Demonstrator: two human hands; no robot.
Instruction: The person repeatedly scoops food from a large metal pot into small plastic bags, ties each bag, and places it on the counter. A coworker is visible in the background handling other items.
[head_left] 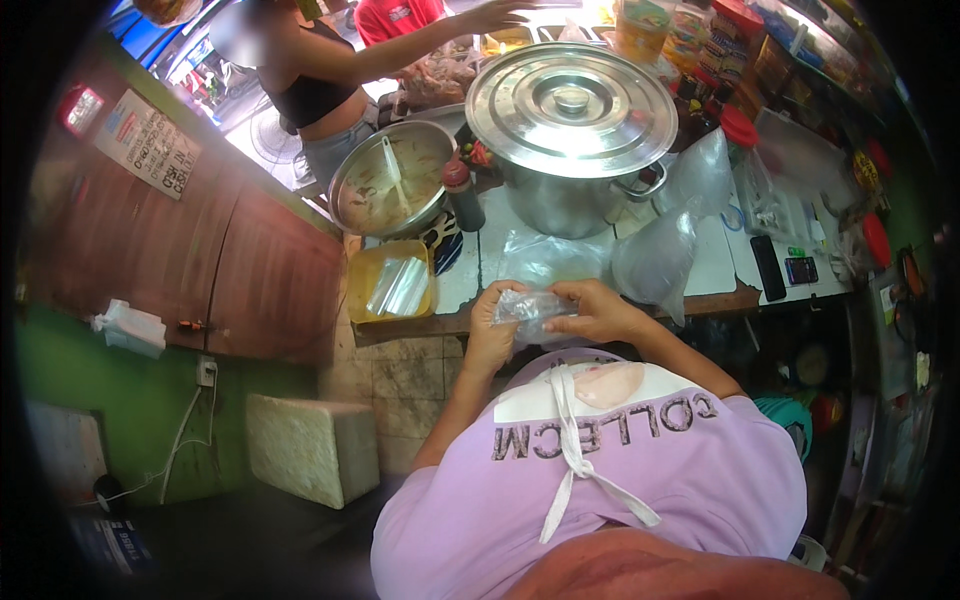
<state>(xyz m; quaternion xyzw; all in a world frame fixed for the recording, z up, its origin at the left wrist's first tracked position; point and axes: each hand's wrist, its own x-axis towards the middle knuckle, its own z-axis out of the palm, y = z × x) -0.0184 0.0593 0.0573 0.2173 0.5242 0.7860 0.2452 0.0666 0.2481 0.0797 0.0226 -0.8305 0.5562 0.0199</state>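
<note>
In front of my chest, at the counter's near edge, both hands hold a crumpled clear plastic bag point(530, 306). My left hand point(490, 325) pinches its left side. My right hand point(600, 312) grips the other side, thumb pointing inward. Just beyond them another clear plastic bag point(553, 258) lies flat on the white counter point(705, 262). A puffed-out clear bag point(655, 262) rests right of it, with a second one point(702, 170) behind. To the left, a yellow tray point(425, 300) holds clear plastic sheets or bags point(398, 286).
A large lidded steel pot point(560, 200) stands behind my hands. Left of it are a dark sauce bottle point(464, 200) and a metal basin point(335, 205) of soupy food with a white ladle. Two phones point(768, 268) lie at right. Across the counter, a person point(315, 100) reaches rightward.
</note>
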